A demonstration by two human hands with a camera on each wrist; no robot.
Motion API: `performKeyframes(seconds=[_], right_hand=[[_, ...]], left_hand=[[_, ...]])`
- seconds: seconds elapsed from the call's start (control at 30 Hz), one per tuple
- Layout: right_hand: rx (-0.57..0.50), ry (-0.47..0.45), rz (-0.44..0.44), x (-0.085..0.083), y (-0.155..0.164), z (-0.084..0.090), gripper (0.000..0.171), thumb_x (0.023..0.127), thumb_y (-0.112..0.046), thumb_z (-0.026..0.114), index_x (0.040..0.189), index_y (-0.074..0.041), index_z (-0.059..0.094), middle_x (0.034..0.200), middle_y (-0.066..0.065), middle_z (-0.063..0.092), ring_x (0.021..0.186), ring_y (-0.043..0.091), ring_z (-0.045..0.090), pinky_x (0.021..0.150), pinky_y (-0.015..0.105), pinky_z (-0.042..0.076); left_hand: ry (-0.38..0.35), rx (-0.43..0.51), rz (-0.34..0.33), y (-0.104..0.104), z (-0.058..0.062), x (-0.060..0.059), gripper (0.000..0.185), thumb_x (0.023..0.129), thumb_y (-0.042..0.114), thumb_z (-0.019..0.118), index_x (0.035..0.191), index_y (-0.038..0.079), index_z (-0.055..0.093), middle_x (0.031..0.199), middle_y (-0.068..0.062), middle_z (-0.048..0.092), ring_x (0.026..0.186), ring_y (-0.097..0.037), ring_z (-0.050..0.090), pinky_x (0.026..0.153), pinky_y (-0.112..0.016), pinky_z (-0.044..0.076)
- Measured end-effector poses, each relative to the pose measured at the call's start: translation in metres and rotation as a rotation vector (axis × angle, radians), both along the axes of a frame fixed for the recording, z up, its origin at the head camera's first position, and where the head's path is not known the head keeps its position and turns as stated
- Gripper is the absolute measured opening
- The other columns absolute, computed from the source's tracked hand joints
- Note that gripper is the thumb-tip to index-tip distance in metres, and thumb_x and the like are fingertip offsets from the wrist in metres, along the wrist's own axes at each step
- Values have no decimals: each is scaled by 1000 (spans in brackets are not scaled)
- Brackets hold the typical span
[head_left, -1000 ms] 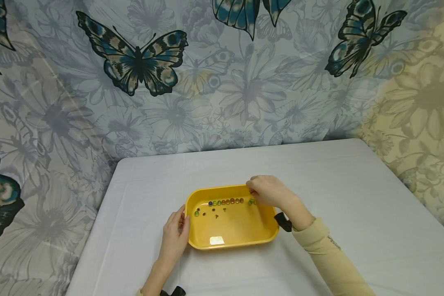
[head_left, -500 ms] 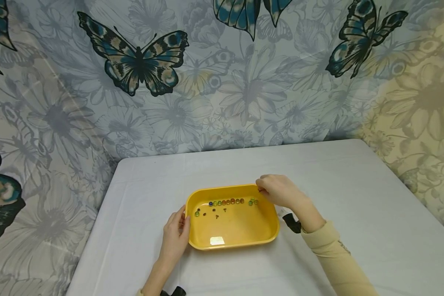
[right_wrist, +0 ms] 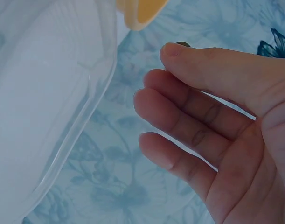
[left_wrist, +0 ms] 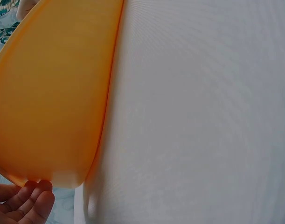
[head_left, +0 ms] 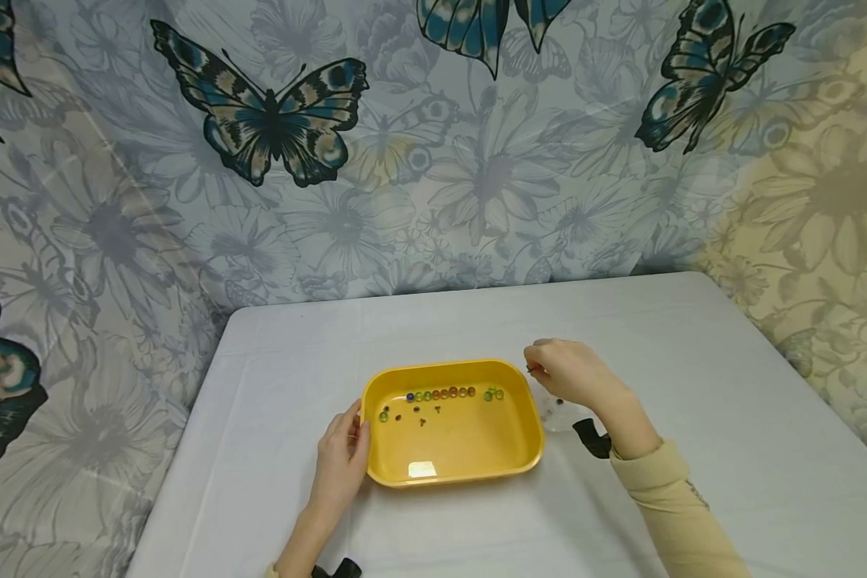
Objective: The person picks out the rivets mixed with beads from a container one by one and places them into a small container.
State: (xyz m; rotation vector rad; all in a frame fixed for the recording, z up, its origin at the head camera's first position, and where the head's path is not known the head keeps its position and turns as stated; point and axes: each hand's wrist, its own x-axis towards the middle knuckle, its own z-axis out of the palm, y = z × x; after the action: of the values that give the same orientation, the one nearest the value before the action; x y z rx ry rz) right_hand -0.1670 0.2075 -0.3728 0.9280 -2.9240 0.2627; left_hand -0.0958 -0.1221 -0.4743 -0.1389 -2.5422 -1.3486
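A yellow tray [head_left: 470, 449] lies on the white table. My left hand [head_left: 343, 453] grips its left end; in the left wrist view the fingertips [left_wrist: 45, 185] touch the tray's wall. Inside, a row of glass marbles [head_left: 445, 393] runs along the far side, blue at its left end, then green and orange. A small group of greenish marbles [head_left: 493, 394] sits at the right, and a lone green marble [head_left: 384, 417] at the left. My right hand [head_left: 571, 373], just right of the tray, pinches a small dark round piece [right_wrist: 183, 44], mostly hidden behind the thumb.
Several tiny dark pieces [head_left: 422, 422] lie scattered in the tray below the marble row. A clear plastic container [head_left: 558, 417] stands right of the tray, partly under my right hand. Butterfly-print cloth [head_left: 405, 201] hangs behind the table's back edge.
My right hand has moved right, from over the tray's far right corner to above the clear container, which has come into view. The left hand and tray stay in place.
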Motion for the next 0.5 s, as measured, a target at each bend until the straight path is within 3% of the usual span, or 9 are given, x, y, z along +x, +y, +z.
performKeyframes(seconds=[0.5], right_hand=[[-42, 20, -30, 6, 13, -8, 20, 77, 2, 70, 71, -11, 56, 68, -3, 51, 59, 10, 45, 53, 25, 43]], left_hand=[[15, -3, -7, 0, -2, 0, 38, 92, 6, 55, 128, -6, 50, 88, -4, 53, 77, -12, 51, 69, -23, 51]])
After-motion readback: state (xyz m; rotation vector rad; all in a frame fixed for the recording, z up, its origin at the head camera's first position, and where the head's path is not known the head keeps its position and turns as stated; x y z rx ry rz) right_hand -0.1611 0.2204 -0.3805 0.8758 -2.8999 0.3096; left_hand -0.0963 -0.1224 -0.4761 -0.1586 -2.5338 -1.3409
